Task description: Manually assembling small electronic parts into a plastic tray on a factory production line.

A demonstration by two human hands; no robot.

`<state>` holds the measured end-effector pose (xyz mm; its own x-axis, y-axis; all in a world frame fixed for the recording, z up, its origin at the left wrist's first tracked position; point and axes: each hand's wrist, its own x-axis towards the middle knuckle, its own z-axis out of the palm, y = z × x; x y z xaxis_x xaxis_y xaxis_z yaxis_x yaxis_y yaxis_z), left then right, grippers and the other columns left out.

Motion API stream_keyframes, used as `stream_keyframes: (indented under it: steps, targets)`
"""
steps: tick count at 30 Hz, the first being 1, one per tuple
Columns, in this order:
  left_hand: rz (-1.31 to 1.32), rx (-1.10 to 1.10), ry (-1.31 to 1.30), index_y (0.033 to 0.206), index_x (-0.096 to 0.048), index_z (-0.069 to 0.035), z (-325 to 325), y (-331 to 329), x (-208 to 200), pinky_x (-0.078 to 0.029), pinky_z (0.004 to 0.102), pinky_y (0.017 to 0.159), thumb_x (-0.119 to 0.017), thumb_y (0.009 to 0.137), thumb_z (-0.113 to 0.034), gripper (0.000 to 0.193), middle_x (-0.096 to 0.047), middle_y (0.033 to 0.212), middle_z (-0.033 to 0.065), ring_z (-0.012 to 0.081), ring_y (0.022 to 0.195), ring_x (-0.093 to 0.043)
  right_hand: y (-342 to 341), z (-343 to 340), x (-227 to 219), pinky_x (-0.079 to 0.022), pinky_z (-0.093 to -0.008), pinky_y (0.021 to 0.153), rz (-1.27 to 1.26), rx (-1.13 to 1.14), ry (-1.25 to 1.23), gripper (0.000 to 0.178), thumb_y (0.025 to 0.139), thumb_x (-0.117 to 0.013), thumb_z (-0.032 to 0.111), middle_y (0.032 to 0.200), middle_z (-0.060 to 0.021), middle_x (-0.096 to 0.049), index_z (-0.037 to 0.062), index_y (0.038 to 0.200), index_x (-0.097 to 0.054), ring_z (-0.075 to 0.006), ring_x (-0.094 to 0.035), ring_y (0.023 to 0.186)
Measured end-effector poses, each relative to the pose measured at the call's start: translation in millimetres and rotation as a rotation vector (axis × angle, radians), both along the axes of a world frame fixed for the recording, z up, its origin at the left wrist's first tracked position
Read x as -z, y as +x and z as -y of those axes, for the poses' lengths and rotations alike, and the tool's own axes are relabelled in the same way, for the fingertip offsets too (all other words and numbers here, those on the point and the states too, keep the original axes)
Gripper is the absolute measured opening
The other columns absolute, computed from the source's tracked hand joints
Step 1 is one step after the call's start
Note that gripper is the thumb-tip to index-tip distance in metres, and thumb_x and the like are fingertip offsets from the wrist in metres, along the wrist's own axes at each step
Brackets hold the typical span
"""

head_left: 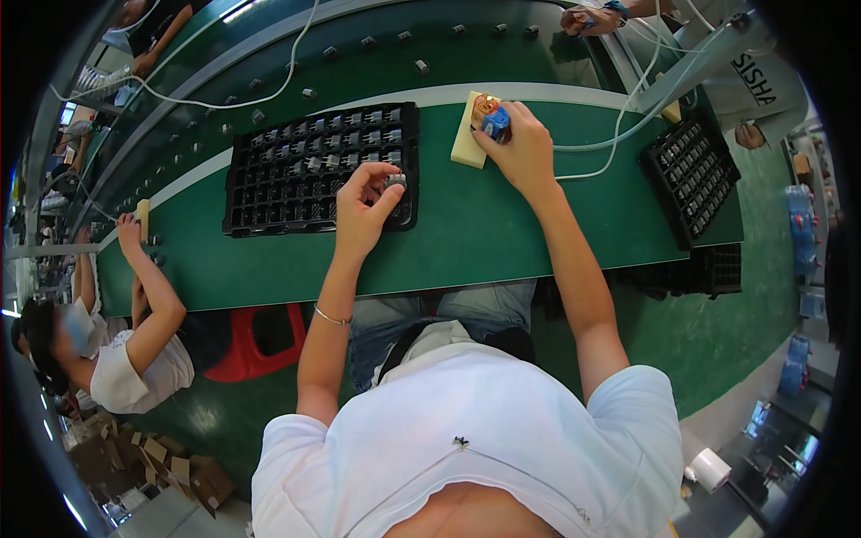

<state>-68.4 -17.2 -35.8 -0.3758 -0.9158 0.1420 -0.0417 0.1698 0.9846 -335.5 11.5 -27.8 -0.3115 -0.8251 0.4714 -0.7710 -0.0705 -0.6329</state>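
Observation:
My left hand (363, 208) is closed, thumb and fingers pinching a small grey metallic component (395, 180) over the right edge of a black compartment tray (413, 134). Similar components fill the tray's upper rows, a few lie loose across its middle, and its lower pockets look bare. To the right, my right hand (520, 148) is wrapped round a small blue block (494, 125) with an orange, copper-coloured round part on its far side. This block is at a pale yellow foam-like pad (466, 145) lying on the green table. My fingers hide part of the block.
A second black tray (689, 175) of parts sits at the table's right end. Beyond the pad runs a green conveyor belt (359, 67) with spaced small components. White cables (610, 161) trail over the right side. Co-workers sit at left, near a red stool (256, 345), and across the belt.

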Motion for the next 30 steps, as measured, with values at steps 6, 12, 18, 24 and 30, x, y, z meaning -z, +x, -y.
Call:
stream_keyframes:
  steps: [6,12,18,24,30]
  targets:
    - [0.146,0.048,-0.128,0.106,-0.07,-0.003,0.4,4.3,-4.3,-0.037,0.0176,0.057,-0.07,0.084,-0.003,0.022,-0.06,0.081,-0.0032,0.0023,0.067,-0.047,-15.9,32.1,5.8,-0.053,-0.0369,0.068,0.004,-0.009,-0.025,0.044,0.074,-0.081,0.029,0.086,-0.0123,-0.065,0.0025,0.106,-0.068,-0.0293,-0.066,0.073]
    - [0.1,0.051,-0.022,0.11,-0.068,-0.001,3.3,7.6,0.3,-0.043,0.018,0.067,-0.065,0.091,-0.004,0.02,-0.065,0.091,-0.0013,0.0041,0.078,-0.057,-68.0,121.8,20.4,-0.054,-0.0424,0.071,-0.02,0.013,0.101,0.045,0.071,-0.077,0.037,0.081,-0.0171,-0.069,0.0045,0.101,-0.068,-0.0367,-0.068,0.076]
    - [-0.101,0.007,0.109,0.109,-0.068,0.001,4.8,10.3,-12.3,-0.046,0.0204,0.06,-0.061,0.096,-0.01,0.019,-0.068,0.082,0.005,0.0075,0.068,-0.06,-77.3,159.5,28.3,-0.055,-0.0457,0.075,-0.215,0.129,0.206,0.044,0.073,-0.075,0.041,0.087,-0.0188,-0.072,0.0062,0.099,-0.069,-0.0379,-0.07,0.082]
    - [-0.254,0.004,0.164,0.11,-0.062,0.004,3.6,5.0,-26.0,-0.046,0.0202,0.053,-0.064,0.093,-0.003,0.018,-0.072,0.084,0.0114,0.0083,0.061,-0.059,-65.1,146.6,10.3,-0.055,-0.0385,0.073,-0.15,0.046,0.201,0.039,0.076,-0.076,0.038,0.088,-0.014,-0.073,0.005,0.097,-0.071,-0.0296,-0.071,0.079]
    - [-0.23,-0.07,0.106,0.101,-0.059,0.002,1.4,-11.1,-41.9,-0.046,0.0197,0.052,-0.068,0.091,-0.003,0.014,-0.073,0.086,0.0129,0.0079,0.057,-0.059,17.6,50.3,-47.7,-0.051,-0.0228,0.069,0.802,-0.654,0.358,0.036,0.083,-0.075,0.021,0.096,-0.0004,-0.069,0.0033,0.113,-0.069,-0.0071,-0.064,0.082]
